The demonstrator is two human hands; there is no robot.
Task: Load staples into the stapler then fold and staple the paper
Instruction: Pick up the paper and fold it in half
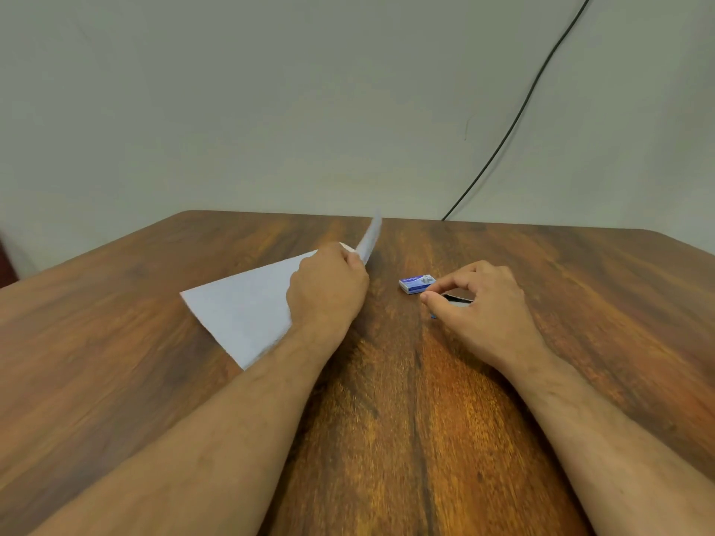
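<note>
A white sheet of paper (240, 307) lies on the wooden table (387, 419), left of centre. My left hand (329, 288) grips its far right corner, which stands lifted off the table. A small blue staple box (417, 284) lies right of the paper. Just beside it, my right hand (479, 299) curls over the stapler (458, 297); only a dark and silvery sliver shows under the fingers, and a blue bit below the thumb. Thumb and forefinger close around it.
A black cable (514, 121) runs down the pale wall to the table's far edge. The table's far edge sits close behind the paper and box.
</note>
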